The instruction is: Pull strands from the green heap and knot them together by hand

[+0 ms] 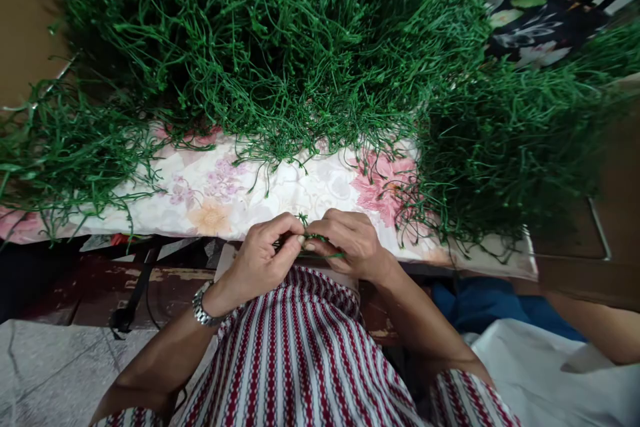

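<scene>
My left hand [270, 250], with a metal watch [201, 305] on its wrist, is closed with thumb and forefinger pinched on a thin green plastic-looking stem [303, 219]. Beside it, almost touching, my right hand [347, 240] has its fingers curled round the same green stem piece. A small sprig tip sticks up between the two hands, and a thin green strand shows under the right fingers. Both hands are just over the front edge of the flowered tablecloth [300, 183]. The fingers hide most of the piece.
A large heap of green stems [280, 33] covers the back of the table. Smaller piles lie at the left [75, 153] and right [500, 160]. A dark floral bag [545, 23] is at the back right, a cardboard box [620, 213] at the right. Another person's arm [585, 320] shows at the right.
</scene>
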Demonstrator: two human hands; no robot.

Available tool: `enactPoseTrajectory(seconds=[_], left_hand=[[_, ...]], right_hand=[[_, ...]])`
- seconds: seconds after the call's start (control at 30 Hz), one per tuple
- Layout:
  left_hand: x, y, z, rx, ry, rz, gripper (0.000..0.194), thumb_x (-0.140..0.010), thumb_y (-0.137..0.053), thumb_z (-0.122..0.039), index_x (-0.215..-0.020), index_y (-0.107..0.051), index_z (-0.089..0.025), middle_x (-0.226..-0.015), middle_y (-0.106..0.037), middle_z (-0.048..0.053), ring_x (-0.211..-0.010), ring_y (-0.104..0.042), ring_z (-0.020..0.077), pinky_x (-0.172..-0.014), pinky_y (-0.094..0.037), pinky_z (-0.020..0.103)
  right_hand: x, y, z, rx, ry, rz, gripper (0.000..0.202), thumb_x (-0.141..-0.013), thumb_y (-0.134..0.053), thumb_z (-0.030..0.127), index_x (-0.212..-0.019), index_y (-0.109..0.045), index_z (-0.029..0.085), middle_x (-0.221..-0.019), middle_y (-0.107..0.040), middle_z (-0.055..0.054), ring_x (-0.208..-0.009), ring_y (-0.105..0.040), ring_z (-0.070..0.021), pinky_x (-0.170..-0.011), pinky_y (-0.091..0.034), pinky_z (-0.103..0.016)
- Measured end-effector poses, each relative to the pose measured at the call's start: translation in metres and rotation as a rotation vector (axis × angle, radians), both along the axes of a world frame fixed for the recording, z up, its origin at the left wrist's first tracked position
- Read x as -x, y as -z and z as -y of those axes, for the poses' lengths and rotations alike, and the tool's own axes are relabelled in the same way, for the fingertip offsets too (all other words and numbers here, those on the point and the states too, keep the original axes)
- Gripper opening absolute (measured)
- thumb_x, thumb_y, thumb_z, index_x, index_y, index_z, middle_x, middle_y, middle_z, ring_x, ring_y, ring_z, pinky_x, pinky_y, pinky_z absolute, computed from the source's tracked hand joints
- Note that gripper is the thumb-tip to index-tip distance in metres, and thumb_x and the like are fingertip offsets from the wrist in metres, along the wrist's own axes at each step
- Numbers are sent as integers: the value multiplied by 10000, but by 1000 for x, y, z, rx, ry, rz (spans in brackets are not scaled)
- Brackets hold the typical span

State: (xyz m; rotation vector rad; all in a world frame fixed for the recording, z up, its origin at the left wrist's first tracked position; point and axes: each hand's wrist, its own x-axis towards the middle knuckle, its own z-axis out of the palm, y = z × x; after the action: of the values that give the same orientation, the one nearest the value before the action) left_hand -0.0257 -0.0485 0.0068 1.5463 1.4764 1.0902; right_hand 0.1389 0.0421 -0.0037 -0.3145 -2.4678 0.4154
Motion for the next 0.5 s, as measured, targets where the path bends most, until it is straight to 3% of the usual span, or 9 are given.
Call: enactPoseTrajectory(seconds=[0.23, 0.33, 0.5], left_hand=[[8, -6, -3, -21, 94, -74, 33, -791, -543, -166, -819, -559, -160, -660, -562, -29, -594, -498, 79, -575, -389, 186], [9, -4, -5, -30, 126, -110, 60, -788, -553, -169, -736, -577, -150, -627, -579, -23, -567, -504, 77, -558, -389, 188], [15, -2, -4, -49, 197, -119, 157, -764, -535, -124, -621, -596, -146, -545, -572, -18, -503, -497, 78, -500, -380, 192]], right_hand=[[-3, -6, -3, -55, -46, 102, 103, -889, -460, 205, -824, -529, 163, -658, -498, 9, -555, -417, -94, -528, -308, -223], [-1, -7, -2, -63, -77, 160, 138, -902, -426, 200, -801, -514, 164, -662, -498, 10, -564, -418, -94, -535, -313, -221], [-1, -11, -7, 144, -242, 277, 141, -900, -398, 195, -820, -507, 156, -731, -537, -7, -613, -468, -88, -550, -341, -206]])
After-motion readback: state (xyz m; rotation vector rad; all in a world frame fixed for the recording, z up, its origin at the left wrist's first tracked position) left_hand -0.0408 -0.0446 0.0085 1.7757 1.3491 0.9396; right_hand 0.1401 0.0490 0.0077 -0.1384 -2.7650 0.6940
